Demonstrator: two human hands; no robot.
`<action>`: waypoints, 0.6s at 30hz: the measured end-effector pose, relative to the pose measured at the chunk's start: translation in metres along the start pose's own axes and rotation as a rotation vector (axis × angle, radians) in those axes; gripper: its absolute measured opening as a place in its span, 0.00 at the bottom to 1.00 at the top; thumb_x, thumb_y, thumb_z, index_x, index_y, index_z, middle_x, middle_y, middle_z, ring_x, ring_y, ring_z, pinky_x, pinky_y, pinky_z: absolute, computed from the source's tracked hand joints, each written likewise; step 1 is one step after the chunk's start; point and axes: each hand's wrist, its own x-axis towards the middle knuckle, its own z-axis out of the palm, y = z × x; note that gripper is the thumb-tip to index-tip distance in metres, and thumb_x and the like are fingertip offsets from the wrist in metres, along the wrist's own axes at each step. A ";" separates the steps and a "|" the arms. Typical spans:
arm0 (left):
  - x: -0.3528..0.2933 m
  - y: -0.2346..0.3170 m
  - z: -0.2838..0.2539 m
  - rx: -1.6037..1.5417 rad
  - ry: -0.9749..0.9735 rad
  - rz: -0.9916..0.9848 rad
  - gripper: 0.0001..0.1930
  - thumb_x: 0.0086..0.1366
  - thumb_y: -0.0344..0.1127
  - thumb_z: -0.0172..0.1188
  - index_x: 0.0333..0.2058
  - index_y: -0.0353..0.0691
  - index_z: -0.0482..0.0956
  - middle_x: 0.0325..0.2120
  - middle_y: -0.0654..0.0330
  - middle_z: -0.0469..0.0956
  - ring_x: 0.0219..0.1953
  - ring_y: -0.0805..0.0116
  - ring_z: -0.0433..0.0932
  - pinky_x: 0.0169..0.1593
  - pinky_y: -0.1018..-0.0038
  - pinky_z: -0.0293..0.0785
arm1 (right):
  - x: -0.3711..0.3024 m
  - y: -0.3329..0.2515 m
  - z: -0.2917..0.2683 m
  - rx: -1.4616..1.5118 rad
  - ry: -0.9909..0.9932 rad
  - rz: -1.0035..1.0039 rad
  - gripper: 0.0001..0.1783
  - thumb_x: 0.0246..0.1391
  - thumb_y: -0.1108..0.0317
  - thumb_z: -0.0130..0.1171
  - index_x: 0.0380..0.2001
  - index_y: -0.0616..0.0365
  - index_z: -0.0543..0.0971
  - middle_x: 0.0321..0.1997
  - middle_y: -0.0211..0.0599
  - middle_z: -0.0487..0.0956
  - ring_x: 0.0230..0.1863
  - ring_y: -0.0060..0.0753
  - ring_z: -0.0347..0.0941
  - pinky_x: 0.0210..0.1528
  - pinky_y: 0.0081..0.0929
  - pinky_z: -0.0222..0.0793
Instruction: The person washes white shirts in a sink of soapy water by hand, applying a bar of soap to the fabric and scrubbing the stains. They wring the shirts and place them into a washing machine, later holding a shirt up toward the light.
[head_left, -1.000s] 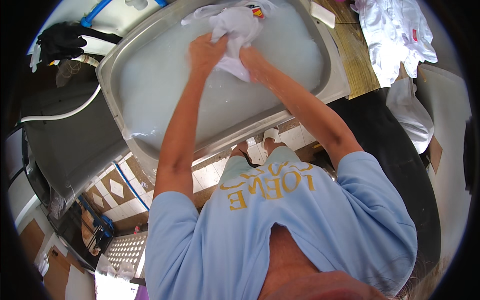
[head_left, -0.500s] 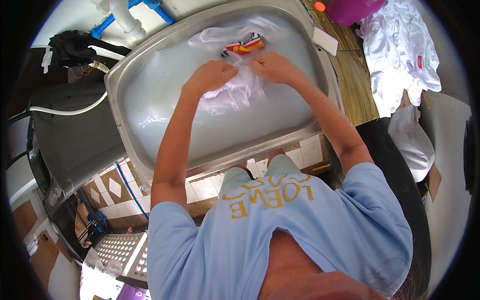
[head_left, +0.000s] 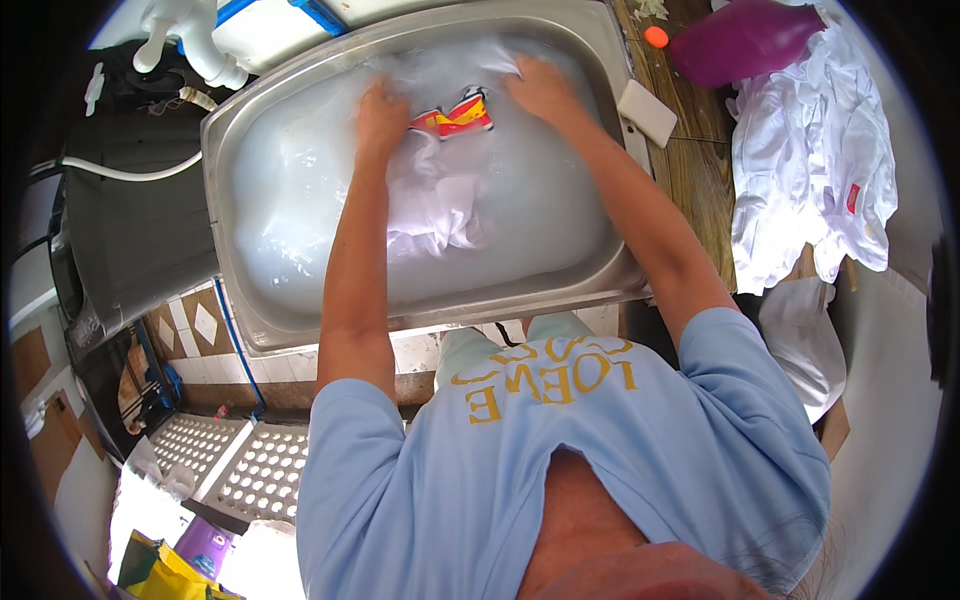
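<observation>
Two bare hands work over a rectangular stainless-steel basin of cloudy water. The left hand is partly curled at the water's surface, left of a red, yellow and black printed patch; its fingertips are hidden, so I cannot tell whether it grips anything. The right hand has its fingers nearly closed, pinching an edge of the thin white cloth garment, which lies partly submerged between the forearms. Right of the basin, a brown wooden counter bears a round orange cap, a purple plastic container and white garments.
</observation>
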 end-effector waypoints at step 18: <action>-0.020 0.125 -0.072 -1.001 -0.144 0.019 0.15 0.62 0.36 0.58 0.47 0.39 0.75 0.43 0.59 0.76 0.46 0.70 0.72 0.51 0.75 0.66 | -0.021 -0.055 -0.013 0.587 0.163 -0.420 0.15 0.48 0.64 0.62 0.38 0.60 0.74 0.32 0.42 0.80 0.36 0.44 0.76 0.40 0.38 0.70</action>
